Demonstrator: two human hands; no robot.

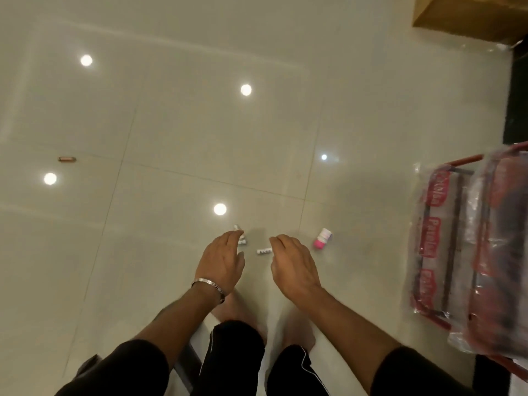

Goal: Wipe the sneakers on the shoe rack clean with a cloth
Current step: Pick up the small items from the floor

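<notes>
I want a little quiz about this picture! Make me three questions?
1. True or false: the left hand wears a bracelet.
2. What colour is the cap of the small bottle on the floor? A) green B) pink C) blue
3. Fill in: both hands hold ____.

Key: 1 true. 2 B. 3 nothing; the right hand is open too.

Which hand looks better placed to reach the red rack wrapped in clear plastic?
The right hand, probably. The plastic-wrapped red metal rack stands on the person's right side, while the left hand with the silver bracelet hangs farther away. Both hands are empty.
</notes>
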